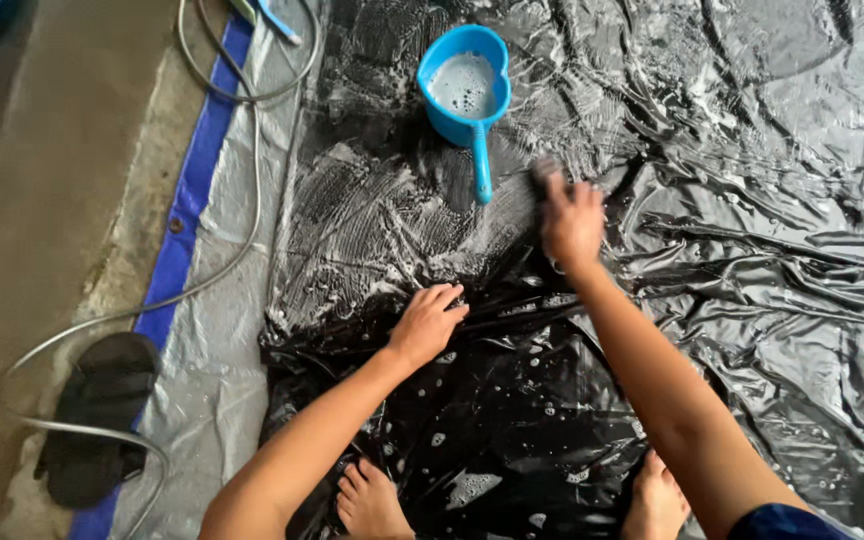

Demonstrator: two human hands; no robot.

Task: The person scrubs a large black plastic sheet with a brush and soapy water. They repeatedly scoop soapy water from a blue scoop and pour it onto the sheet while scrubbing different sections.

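Observation:
A wet, soapy black plastic sheet (732, 200) lies spread on the ground. My left hand (426, 322) presses down on a fold of it near its left edge, fingers gripping the sheet. My right hand (570, 218) is blurred with motion and closed on a small dark scrubber (547, 170), rubbing the sheet just right of a blue dipper (464, 88). The dipper holds foamy water, and its handle points toward me. My bare feet (372, 500) stand on the sheet at the bottom.
A grey tarp with a blue border (192, 190) lies under the sheet's left edge. A grey hose (242, 240) loops across it and the concrete. A black sandal (97, 415) rests at lower left beside the hose.

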